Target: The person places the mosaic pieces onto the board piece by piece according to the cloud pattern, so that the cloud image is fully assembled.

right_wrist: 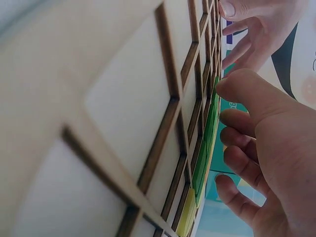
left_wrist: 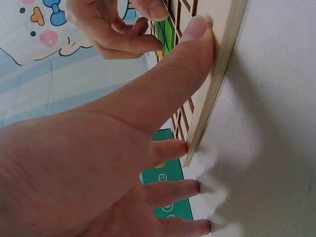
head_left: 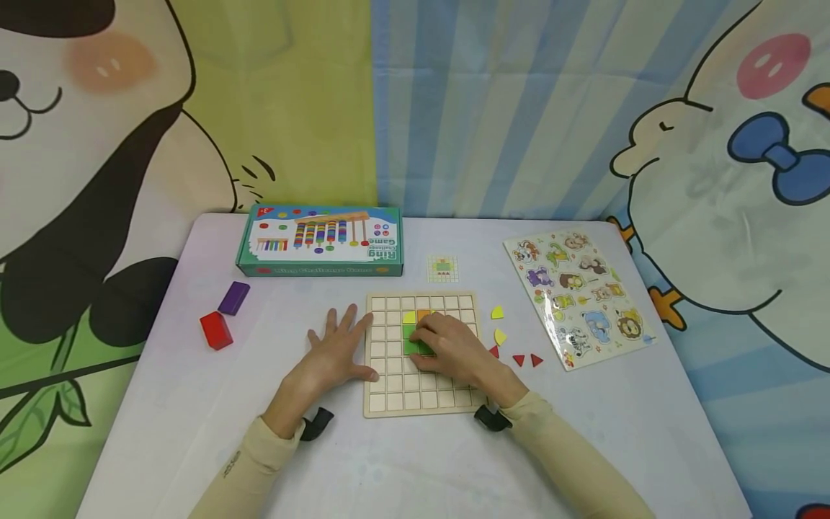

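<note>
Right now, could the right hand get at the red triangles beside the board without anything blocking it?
Probably yes. The right hand rests on the board, and the red triangles lie on bare table just to its right, nothing between them.

Children's playroom: cartoon wall drapes (head_left: 713,144), animal puzzle (head_left: 577,295), game box (head_left: 320,241).

A green game box (head_left: 320,241), red block (head_left: 216,331), purple block (head_left: 234,297) and animal puzzle (head_left: 577,295) lie on the table (head_left: 194,404).

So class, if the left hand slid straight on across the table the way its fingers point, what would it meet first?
Probably the green game box: the left hand lies flat beside the wooden grid board, fingers aimed at it over bare table.
</note>
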Demonstrator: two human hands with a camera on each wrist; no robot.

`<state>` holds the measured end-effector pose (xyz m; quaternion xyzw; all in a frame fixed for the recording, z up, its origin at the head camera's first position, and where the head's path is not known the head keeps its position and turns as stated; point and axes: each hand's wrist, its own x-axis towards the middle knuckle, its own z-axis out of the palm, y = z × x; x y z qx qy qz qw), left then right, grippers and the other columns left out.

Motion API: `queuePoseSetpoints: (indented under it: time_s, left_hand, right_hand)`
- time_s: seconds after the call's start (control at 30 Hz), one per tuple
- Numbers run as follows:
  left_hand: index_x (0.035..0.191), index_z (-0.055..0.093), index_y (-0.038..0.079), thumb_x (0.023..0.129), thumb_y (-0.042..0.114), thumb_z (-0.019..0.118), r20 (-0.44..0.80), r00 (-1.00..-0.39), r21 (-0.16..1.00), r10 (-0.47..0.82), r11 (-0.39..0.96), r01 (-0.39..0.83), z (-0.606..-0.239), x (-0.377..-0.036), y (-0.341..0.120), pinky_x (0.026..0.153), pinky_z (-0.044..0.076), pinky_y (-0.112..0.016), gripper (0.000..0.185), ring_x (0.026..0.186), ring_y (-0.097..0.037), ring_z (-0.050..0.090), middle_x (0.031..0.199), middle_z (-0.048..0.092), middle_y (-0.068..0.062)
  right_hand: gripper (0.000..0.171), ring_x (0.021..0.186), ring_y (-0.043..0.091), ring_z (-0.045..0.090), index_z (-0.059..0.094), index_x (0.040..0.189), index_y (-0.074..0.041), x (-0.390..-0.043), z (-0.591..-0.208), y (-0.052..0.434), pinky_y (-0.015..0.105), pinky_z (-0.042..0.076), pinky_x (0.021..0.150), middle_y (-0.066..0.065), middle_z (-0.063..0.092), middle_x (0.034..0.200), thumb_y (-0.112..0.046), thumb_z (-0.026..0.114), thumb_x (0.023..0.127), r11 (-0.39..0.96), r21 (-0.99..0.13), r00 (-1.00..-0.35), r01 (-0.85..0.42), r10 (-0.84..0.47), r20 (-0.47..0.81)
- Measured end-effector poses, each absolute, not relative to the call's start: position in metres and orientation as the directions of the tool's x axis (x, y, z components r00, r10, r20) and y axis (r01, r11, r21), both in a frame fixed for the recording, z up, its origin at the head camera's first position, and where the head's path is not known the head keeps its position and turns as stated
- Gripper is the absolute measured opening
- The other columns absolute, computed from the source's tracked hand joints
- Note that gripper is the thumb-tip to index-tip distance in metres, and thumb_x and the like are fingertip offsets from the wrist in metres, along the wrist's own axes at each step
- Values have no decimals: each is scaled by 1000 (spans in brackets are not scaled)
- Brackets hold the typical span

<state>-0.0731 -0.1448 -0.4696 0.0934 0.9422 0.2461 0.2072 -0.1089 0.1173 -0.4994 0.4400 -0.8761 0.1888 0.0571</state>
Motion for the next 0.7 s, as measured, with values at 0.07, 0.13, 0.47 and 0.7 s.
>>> queuePoseSetpoints:
  time_s: [0.07, 0.13, 0.47, 0.7]
  left_hand:
    - [160, 28, 8, 73, 41, 90, -345, -896, 501, 281, 862, 77, -470, -73, -145, 101, 8, -90, 112, 150, -61, -1, 168, 9, -27]
    - [160, 28, 8, 73, 40, 90, -347, -895, 500, 280, 863, 76, -470, -73, -144, 101, 8, -90, 112, 150, -61, -2, 168, 9, -28]
    - [161, 27, 9, 71, 39, 91, -372, -888, 507, 270, 861, 50, -469, -73, -144, 103, 4, -88, 114, 151, -58, -6, 169, 6, -26]
    - [161, 27, 9, 71, 39, 91, -368, -891, 499, 266, 865, 52, -469, -73, -143, 103, 5, -88, 114, 151, -59, -4, 169, 7, -26]
  right_hand:
    - [30, 96, 15, 61, 76, 108, -13, -108, -499, 118, 32, 52, 87, 0, 66, 106, -34, 80, 87, 550, -283, -614, -786, -746, 256]
    - [30, 96, 15, 61, 76, 108, -13, -108, -499, 119, 32, 52, 86, 0, 66, 107, -35, 80, 87, 556, -280, -619, -783, -743, 256]
    - [30, 91, 17, 62, 77, 104, -10, -119, -489, 139, 32, 54, 79, 3, 67, 102, -30, 84, 83, 570, -256, -625, -780, -706, 333]
    - [30, 89, 21, 64, 77, 101, -6, -132, -483, 175, 35, 56, 74, 7, 69, 103, -26, 86, 81, 623, -235, -660, -746, -646, 384]
